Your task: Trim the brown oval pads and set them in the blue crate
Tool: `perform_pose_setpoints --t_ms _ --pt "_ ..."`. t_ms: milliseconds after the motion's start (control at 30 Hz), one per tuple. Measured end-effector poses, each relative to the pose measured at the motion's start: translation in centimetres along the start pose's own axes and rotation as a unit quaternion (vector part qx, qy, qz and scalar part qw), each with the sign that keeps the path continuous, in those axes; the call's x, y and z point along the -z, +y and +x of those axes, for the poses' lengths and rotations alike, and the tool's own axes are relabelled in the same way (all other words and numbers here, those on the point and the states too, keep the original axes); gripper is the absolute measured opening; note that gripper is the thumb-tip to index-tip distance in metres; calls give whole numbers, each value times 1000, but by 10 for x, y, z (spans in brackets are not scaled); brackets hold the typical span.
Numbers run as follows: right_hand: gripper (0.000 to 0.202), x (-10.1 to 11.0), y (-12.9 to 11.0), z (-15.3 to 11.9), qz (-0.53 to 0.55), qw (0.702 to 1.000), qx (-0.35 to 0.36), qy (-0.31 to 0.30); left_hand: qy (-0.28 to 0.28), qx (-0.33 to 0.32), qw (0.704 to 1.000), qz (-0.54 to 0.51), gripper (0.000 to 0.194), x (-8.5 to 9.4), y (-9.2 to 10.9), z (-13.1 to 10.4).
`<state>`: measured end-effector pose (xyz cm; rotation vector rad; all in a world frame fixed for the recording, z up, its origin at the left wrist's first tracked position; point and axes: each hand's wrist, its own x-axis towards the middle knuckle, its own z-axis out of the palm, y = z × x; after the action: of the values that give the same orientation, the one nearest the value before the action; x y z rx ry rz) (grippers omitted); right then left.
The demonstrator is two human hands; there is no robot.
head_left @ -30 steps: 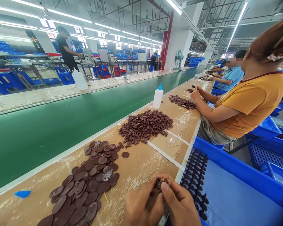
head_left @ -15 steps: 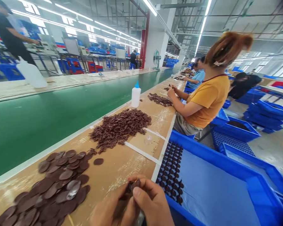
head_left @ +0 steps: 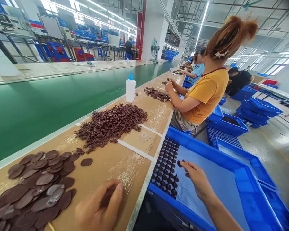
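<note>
My right hand [head_left: 197, 180] reaches over the blue tray [head_left: 214, 154] and pinches a small dark brown piece [head_left: 179, 163] at its fingertips. Beside it, rows of similar dark pieces [head_left: 165, 163] line the tray's left side. My left hand [head_left: 101, 205] is over the tan worktop [head_left: 125, 163], its fingers curled with a gap between thumb and forefinger and nothing visible in them. Left of it lies a heap of flat brown discs [head_left: 38, 189], with a single disc [head_left: 86, 162] apart. Farther up is a pile of small brown curly pieces [head_left: 113, 123].
A white bottle with a blue cap [head_left: 130, 88] stands behind the curly pile. A small clear cup [head_left: 143, 137] sits near the white strips. The green belt [head_left: 50, 102] runs along the left. A person in a yellow shirt [head_left: 204, 93] works ahead; blue crates [head_left: 257, 110] are at right.
My hands have parted. My right hand has moved right, over the tray, with the small dark piece; my left hand stays over the worktop. The view has shifted slightly.
</note>
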<state>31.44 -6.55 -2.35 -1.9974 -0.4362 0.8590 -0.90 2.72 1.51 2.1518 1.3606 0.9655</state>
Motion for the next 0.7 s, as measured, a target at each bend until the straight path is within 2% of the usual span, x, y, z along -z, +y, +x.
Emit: perform_pose_setpoints --t_ms 100,200,267,433,700 --pt "23 22 45 51 -74 993 -89 -24 4 9 1000 7 28 -3 -3 2" --pt "22 22 81 80 -130 980 -145 -42 15 -2 1000 5 24 -7 -6 -3" --pt "22 18 96 90 -153 974 -162 -50 17 -11 1000 2 21 -9 -6 -5" --pt "25 14 107 100 -185 966 -166 -66 17 -26 999 -9 19 -11 -4 -5" --pt "26 12 107 103 -204 962 -161 -82 4 -9 1000 -29 19 -12 -4 -8"
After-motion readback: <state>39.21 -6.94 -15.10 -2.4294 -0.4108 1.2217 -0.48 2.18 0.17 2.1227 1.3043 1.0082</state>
